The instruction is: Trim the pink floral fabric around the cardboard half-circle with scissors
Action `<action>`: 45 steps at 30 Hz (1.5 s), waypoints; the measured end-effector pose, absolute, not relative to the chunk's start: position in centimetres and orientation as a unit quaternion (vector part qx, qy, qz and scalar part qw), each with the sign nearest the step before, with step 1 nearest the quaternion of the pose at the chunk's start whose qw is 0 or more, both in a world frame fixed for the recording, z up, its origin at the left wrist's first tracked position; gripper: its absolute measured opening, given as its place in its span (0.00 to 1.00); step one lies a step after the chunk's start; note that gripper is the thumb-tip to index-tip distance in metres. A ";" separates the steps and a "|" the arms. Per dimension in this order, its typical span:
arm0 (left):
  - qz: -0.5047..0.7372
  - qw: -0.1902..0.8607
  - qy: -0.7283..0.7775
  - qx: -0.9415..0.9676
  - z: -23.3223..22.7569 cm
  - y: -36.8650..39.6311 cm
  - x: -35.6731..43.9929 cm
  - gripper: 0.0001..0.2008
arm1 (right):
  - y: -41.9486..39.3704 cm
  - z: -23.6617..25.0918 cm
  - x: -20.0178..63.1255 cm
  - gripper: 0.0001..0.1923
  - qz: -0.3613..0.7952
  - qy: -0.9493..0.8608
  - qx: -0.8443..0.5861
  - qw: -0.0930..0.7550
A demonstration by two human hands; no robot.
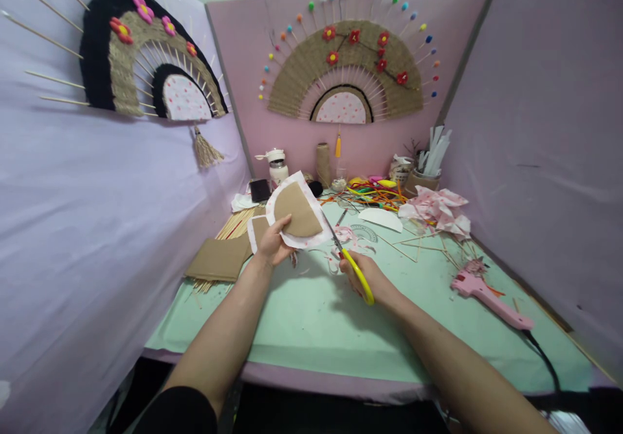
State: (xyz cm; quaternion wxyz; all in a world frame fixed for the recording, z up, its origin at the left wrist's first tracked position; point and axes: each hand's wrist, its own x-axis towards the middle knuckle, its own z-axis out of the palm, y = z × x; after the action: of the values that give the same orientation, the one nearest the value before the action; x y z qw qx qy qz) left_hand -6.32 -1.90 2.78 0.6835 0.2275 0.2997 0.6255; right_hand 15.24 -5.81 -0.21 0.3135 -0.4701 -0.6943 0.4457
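My left hand (273, 242) holds up a half-round piece of brown cardboard backed with white dotted fabric (296, 210), above the green table mat. My right hand (366, 277) grips yellow-handled scissors (351, 264), whose blades point up and left and meet the lower right edge of the fabric. Small fabric scraps (348, 236) lie on the mat just under the scissors. A second cardboard-and-fabric piece (256, 229) lies behind my left hand.
A pink glue gun (487, 296) with a black cord lies at the right. Brown cardboard sheets (219, 259) and wooden skewers (238, 223) sit at the left. Coloured pipe cleaners (374, 191), pink fabric (435, 208), a jute spool (322, 163) and jars stand at the back. Fan-shaped crafts (348, 74) hang on the walls.
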 end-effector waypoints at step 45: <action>0.610 0.686 0.305 0.254 3.2 -2.5 -6.0 0.24 | -5.5 -0.6 15.5 0.24 0.429 -0.728 -0.431 0.317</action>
State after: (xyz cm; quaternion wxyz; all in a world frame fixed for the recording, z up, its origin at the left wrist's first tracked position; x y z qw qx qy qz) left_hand -6.04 -2.53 3.16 0.6860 0.2541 0.3045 0.6100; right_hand 15.46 -5.54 -0.61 0.3166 -0.4306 -0.7284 0.4287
